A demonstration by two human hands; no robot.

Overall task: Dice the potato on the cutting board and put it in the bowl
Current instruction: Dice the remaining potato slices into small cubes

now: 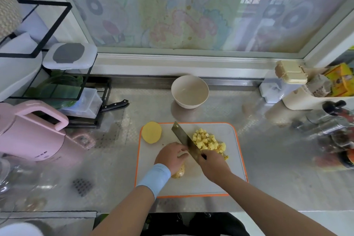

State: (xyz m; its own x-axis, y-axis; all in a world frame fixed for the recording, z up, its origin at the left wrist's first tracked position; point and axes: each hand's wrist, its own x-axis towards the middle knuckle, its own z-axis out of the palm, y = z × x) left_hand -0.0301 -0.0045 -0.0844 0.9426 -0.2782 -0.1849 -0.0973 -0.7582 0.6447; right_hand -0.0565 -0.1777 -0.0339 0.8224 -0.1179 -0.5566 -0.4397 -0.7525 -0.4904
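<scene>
2 hands [172,156] at the cutting board [231,163] — dicing under way.
Left pressing potato piece [179,173]; right hand [213,166] clenched on cleaver [186,142]; diced cubes [207,141] beside blade — bowl [189,91] beyond.

No text can be read anywhere. The pink kettle [32,132] at the left edge carries a small dark mark low on its side — too blurred to make out — and the yellow packet [341,80] at upper right shows print, equally illegible.
</scene>
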